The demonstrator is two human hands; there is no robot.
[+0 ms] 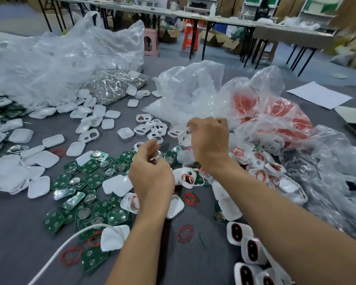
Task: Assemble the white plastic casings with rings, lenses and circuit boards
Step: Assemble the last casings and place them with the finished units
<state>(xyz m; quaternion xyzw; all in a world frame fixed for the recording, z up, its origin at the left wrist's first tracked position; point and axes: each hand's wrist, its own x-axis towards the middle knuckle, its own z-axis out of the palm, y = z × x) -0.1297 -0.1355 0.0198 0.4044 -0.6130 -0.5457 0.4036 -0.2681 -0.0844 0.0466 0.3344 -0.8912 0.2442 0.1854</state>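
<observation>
Two hands are raised over the parts pile, both seen from the back.

Right hand [211, 145]: fingers curled, pinching one white casing [184, 137] by its edge. The casing sticks out on the thumb side of the grip, lifted clear of the grey table [19, 233]. Judged reason: held up and free so that the next part can be fed in from the other hand.

Left hand [151, 175]: lower than the grip and nearer the person. Thumb and forefinger are drawn toward each other, the rest loosely curled. Something glints just past its fingertips. Whether that is a part pinched or one lying underneath, cannot tell.

Stock, relative to the grip:
- Circuit boards [95, 179], green, scattered below it and out past the left hand.
- Loose red rings [185, 233] below it, near the forearms.
- Open-window casings [141, 129] just beyond its thumb side.
- Bag with red contents [275, 112] beyond it on the outer side, mouth toward the hand; judged to be ring stock kept within reach.
- Closed units with dark windows [237, 233] in a row back along the right forearm, judged finished pieces set aside.

Not resolved:
- The right fingertips are hidden behind the hand.
- No view of whether a ring already sits in the held casing.
- Lenses cannot be picked out anywhere.
- The finished row is cut off by the bottom edge.
- The far bags are blurred.
</observation>
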